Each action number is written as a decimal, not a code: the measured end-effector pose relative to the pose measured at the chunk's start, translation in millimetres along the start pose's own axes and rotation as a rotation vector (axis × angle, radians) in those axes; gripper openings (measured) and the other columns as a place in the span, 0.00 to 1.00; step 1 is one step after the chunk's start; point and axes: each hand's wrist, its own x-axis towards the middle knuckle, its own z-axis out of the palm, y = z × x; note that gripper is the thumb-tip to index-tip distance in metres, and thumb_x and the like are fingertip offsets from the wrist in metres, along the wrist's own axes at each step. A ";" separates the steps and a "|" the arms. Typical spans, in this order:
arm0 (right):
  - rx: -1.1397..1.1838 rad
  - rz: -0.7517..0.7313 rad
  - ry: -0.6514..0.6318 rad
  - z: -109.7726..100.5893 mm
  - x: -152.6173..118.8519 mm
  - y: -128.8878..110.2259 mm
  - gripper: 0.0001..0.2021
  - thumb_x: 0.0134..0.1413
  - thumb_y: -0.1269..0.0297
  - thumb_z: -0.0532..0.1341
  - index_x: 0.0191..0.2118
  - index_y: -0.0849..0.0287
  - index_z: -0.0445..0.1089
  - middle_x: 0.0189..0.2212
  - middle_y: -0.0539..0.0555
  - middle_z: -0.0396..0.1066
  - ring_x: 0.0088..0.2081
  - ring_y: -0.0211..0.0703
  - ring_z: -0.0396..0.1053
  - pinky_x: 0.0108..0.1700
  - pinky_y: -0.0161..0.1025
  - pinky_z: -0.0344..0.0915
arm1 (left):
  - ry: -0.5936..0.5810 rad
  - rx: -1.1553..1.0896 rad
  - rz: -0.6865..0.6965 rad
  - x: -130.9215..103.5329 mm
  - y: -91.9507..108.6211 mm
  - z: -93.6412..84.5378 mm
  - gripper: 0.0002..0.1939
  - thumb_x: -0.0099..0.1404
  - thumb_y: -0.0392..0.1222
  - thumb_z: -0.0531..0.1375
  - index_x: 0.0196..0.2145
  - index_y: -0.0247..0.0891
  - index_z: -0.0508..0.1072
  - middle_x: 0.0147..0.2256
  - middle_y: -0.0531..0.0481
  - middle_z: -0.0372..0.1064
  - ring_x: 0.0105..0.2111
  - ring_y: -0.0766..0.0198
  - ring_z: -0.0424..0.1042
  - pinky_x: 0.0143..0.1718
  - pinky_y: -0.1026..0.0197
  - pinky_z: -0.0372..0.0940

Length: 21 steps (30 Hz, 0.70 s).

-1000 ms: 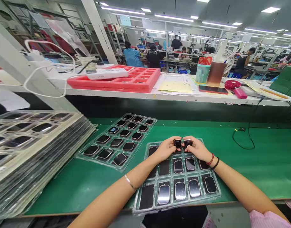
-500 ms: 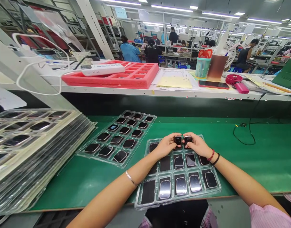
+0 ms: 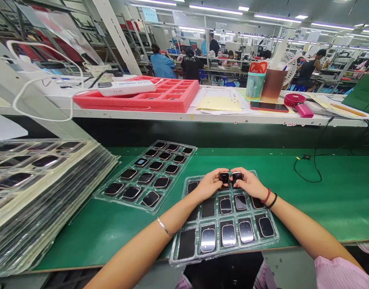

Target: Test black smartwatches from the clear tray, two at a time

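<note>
Centrally, facing each other, the left hand (image 3: pixel 210 185) pinches a square smartwatch head (image 3: pixel 223 178) and the right hand (image 3: pixel 249 184) a second smartwatch head (image 3: pixel 237 176), side by side above the near clear tray (image 3: pixel 198 237). That tray, lower centre, holds further units (image 3: pixel 228 235); the far clear tray (image 3: pixel 122 201), left of centre, holds more. Both grips match the preceding frame.

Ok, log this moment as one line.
left hand: holds watch | right hand: holds second watch | tray: below hands, partly filled

A dark-screened device (image 3: pixel 224 178) is held in the left hand (image 3: pixel 208 186) and a similar device (image 3: pixel 237 176) in the right hand (image 3: pixel 251 186), above a clear tray (image 3: pixel 198 241).
</note>
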 end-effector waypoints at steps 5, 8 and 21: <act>0.001 -0.009 0.002 -0.1 0.2 0.2 0.19 0.48 0.71 0.56 0.49 0.57 0.61 0.38 0.53 0.68 0.33 0.40 0.70 0.40 0.41 0.69 | 0.000 0.001 0.008 -0.7 0.1 -0.2 0.26 0.51 0.30 0.54 0.50 0.34 0.64 0.41 0.45 0.71 0.35 0.63 0.73 0.34 0.63 0.64; 0.012 -0.013 -0.006 -0.1 0.0 0.0 0.19 0.49 0.71 0.56 0.49 0.57 0.60 0.39 0.53 0.68 0.33 0.40 0.70 0.41 0.42 0.69 | -0.003 0.001 0.015 -0.5 0.2 -0.2 0.26 0.51 0.30 0.54 0.50 0.34 0.64 0.41 0.45 0.71 0.34 0.63 0.73 0.33 0.64 0.63; 0.013 -0.016 0.006 0.6 0.3 0.2 0.19 0.48 0.71 0.56 0.49 0.57 0.60 0.39 0.53 0.68 0.32 0.39 0.70 0.40 0.41 0.69 | -0.010 -0.013 0.021 0.9 -1.8 -0.8 0.27 0.49 0.30 0.54 0.50 0.34 0.64 0.41 0.45 0.71 0.34 0.63 0.73 0.33 0.63 0.64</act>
